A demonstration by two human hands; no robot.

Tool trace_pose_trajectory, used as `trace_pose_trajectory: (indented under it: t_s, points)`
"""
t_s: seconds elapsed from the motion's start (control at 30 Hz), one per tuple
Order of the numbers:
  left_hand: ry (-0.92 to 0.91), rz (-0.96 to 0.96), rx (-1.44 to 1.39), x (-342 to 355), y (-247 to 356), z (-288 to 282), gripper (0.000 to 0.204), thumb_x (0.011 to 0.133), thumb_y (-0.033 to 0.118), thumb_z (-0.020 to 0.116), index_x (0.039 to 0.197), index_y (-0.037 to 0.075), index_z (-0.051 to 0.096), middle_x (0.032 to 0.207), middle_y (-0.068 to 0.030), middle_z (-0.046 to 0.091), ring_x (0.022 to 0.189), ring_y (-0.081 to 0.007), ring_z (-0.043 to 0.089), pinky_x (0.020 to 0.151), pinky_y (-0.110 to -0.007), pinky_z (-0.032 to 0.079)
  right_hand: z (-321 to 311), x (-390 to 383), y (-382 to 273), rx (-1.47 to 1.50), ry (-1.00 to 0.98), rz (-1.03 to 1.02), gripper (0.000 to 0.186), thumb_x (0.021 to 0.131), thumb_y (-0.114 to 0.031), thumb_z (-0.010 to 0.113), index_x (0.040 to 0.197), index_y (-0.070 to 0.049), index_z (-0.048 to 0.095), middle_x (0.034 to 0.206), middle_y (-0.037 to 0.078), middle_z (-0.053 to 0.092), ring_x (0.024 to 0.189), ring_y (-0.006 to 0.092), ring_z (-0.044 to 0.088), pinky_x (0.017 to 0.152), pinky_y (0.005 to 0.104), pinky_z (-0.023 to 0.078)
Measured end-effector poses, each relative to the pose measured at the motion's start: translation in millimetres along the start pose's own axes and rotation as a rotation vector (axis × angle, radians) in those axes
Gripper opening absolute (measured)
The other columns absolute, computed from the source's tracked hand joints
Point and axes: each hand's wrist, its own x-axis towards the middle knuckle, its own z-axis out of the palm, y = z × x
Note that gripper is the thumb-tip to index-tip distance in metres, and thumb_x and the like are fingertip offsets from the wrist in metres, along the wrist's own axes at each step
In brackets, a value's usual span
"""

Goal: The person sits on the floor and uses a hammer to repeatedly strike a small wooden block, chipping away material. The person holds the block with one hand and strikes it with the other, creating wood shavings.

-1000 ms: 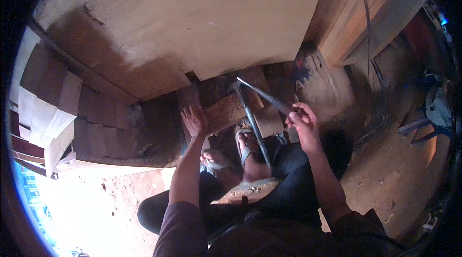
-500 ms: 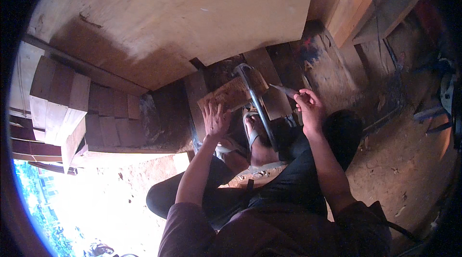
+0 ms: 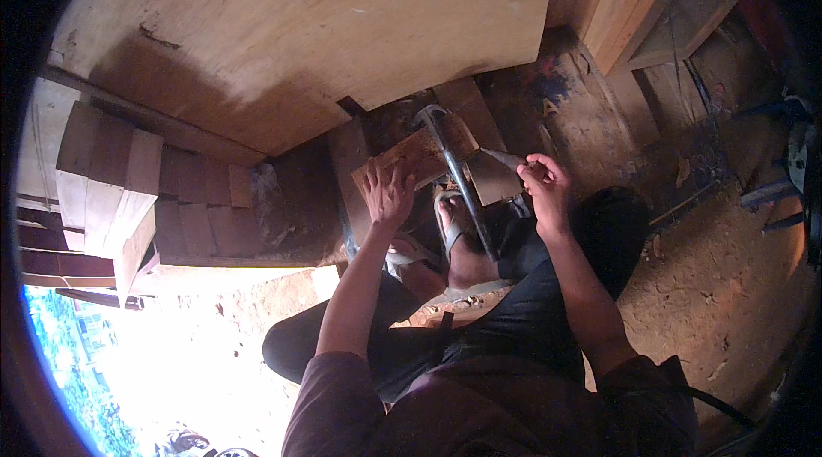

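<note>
From where I stand, the big pale plywood sheet [image 3: 342, 29] spreads beyond both hands. The brown rectangular wooden block [image 3: 415, 155] sits just ahead of the left hand [image 3: 390, 196], whose fingers are splayed apart over its left end; I can't tell how hard they press. A long grey metal bar [image 3: 462, 187] crosses the block between the hands. The right hand [image 3: 546, 187] is clamped on a slim, dark, pointed tool [image 3: 503, 157], its tip reaching leftward to the block's right end.
</note>
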Motion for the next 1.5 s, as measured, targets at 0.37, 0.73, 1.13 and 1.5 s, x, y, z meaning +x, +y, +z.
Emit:
trace_pose_trajectory:
  t_s: [0.37,0.73,1.13,1.5]
  points:
    - [0.060,0.006,-0.068,-2.7,-3.1,-2.8,0.049,0.093,0.040,0.055,0.130,0.007,0.059,0.148,-0.0238,0.038,0.139,-0.0436,0.031,0.113,-0.056,0.026,6.1,-7.1,-13.5,0.010,-0.003,0.047,0.020,0.085,-0.006,0.074,0.104,-0.007,0.068,0.081,-0.006,0.057,0.071,0.0040,0.050,0.064,0.0216,0.043]
    - [-0.017,0.035,-0.007,-4.3,10.1,-3.9,0.067,0.090,0.045,0.061,0.146,0.011,0.044,0.150,-0.0202,0.036,0.142,-0.0415,0.027,0.114,-0.058,0.023,5.1,-7.2,-14.3,0.019,-0.029,0.073,0.018,0.087,-0.011,0.075,0.104,-0.011,0.069,0.088,-0.007,0.063,0.081,0.0024,0.056,0.066,0.0220,0.043]
    - [-0.020,0.004,-0.028,-5.4,-0.5,6.2,0.070,0.087,0.043,0.065,0.146,0.012,0.044,0.151,-0.0185,0.036,0.145,-0.0399,0.023,0.115,-0.058,0.022,3.7,-4.7,-16.5,0.051,-0.027,0.067,0.019,0.085,-0.012,0.075,0.103,-0.010,0.069,0.093,-0.006,0.064,0.082,0.0030,0.055,0.067,0.0224,0.042]
    - [0.032,-0.016,-0.133,-10.7,9.2,-5.6,0.073,0.086,0.038,0.068,0.146,0.009,0.039,0.156,-0.0205,0.026,0.146,-0.0413,0.021,0.117,-0.057,0.019,5.4,-13.3,-27.9,-0.060,-0.029,-0.026,0.018,0.090,-0.012,0.071,0.107,-0.008,0.066,0.108,0.001,0.068,0.085,0.0033,0.057,0.067,0.0208,0.043]
